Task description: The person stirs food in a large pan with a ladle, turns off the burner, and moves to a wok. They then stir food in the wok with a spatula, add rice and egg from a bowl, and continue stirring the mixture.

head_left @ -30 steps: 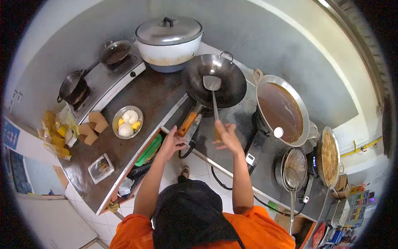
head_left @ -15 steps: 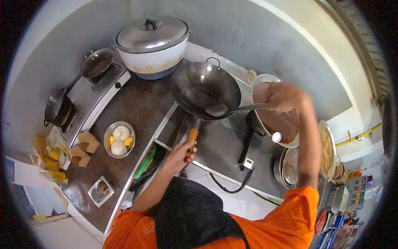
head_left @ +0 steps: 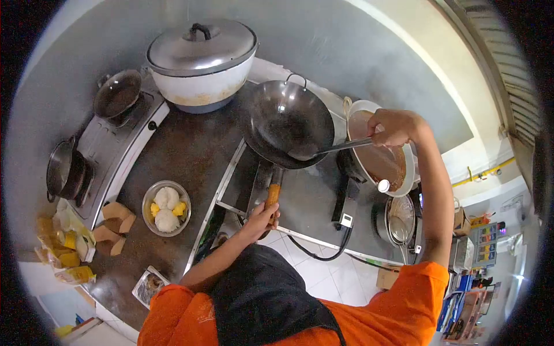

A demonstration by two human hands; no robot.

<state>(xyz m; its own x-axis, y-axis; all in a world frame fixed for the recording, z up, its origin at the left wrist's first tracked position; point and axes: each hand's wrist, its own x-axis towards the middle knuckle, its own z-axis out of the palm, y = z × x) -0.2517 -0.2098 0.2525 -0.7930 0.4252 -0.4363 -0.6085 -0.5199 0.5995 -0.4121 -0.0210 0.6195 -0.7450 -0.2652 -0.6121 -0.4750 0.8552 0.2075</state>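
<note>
A dark wok [head_left: 288, 115] with a wooden handle sits at the middle of the counter, and my left hand [head_left: 261, 222] is wrapped round that handle. My right hand [head_left: 395, 128] grips the metal handle of a ladle [head_left: 345, 146], whose head rests inside the wok near its lower right side. The wok's bowl looks bare apart from the ladle. Beside and partly below my right hand stands a large pot [head_left: 408, 167] of brown sauce.
A metal bowl [head_left: 183, 226] with white rice balls and yellow pieces is at left. Behind it stands a big lidded pot [head_left: 202, 92]. Two small pans are on a gas stove [head_left: 109, 153]. A strainer [head_left: 398, 228] lies over a pot at right.
The view has shifted slightly, so the counter items appear a little further left. Both hands keep their hold, and the ladle head stays in the wok.
</note>
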